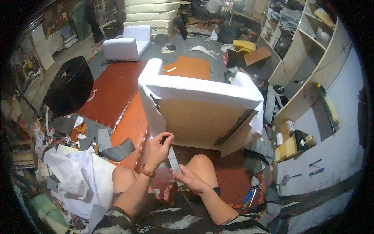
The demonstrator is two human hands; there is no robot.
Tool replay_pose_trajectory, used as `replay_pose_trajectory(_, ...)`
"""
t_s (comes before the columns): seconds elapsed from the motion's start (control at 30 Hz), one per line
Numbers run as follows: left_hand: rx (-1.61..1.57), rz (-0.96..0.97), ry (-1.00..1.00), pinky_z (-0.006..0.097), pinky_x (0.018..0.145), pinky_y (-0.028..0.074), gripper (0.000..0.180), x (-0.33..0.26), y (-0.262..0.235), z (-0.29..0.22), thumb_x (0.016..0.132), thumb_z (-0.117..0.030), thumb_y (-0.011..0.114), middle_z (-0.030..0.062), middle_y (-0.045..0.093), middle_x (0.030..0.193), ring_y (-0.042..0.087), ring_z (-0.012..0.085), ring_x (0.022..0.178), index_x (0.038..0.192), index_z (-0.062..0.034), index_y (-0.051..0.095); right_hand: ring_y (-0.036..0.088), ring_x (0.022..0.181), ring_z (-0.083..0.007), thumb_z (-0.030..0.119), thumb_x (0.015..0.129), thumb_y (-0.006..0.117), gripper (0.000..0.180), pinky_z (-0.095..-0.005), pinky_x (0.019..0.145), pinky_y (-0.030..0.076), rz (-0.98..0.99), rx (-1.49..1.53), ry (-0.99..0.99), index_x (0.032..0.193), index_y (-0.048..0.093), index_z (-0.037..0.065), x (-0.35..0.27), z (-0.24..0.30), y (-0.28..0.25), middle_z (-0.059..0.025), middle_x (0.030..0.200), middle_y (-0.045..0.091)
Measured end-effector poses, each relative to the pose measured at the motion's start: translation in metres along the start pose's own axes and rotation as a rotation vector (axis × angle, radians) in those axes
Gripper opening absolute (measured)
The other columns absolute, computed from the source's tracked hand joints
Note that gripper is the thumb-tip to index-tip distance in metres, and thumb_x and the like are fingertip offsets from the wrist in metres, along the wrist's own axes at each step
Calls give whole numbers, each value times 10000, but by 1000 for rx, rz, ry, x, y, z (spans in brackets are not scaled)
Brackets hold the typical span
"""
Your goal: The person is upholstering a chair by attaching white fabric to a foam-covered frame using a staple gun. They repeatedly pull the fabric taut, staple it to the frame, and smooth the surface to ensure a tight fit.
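I sit with bent knees before a white upholstered seat frame tipped so its brown board underside faces me. Between my hands runs a short, narrow pale grey strip. My right hand grips its lower end between thumb and fingers. My left hand, with a brown band on the wrist, is closed in a pinch at the strip's upper end, close to the board's lower edge; what those fingertips hold is too small to make out. White cover fabric hangs loose at the frame's left corner.
Reddish-brown and orange sheets cover the floor. White cloth and scraps lie left, near a black rounded piece. Another white seat stands behind. At right are shelves, a pale bench with small tools, and blue-handled pliers.
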State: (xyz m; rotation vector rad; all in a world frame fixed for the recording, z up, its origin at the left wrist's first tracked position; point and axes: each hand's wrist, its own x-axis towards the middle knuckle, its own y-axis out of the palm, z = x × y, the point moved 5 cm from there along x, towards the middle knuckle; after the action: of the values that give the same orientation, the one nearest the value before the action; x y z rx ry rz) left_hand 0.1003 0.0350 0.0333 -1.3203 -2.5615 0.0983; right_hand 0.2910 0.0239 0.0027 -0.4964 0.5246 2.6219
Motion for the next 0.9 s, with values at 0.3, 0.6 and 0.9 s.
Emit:
replay_pose_trajectory(0.3, -60, 98, 147, 283, 638, 544, 283, 57, 20, -80, 1015, -250, 746, 75, 795, 915, 702, 116, 758, 1122, 8, 792, 705, 833, -262, 657, 1078, 462, 716, -386, 771, 584, -242, 604, -115, 1434, 538, 40, 9, 41, -40, -113, 1153, 694)
replay_pose_trajectory(0.6, -813, -86, -418, 388, 753, 652, 680, 128, 25, -4, 972, -473, 790, 135, 655, 1223, 725, 244, 1010, 1265, 108, 592, 657, 793, -193, 413, 1060, 675, 369, -434, 710, 591, -399, 802, -642, 1264, 609, 113, 26, 120, -69, -22, 896, 654)
replay_pose_trajectory(0.9, -306, -252, 17, 335, 657, 537, 285, 133, 5, 5, 982, -290, 791, 25, 716, 933, 660, 127, 832, 1066, -26, 727, 699, 746, -202, 245, 940, 777, 235, -382, 702, 565, -775, -106, -546, 948, 664, 40, 52, 133, -44, -66, 831, 702)
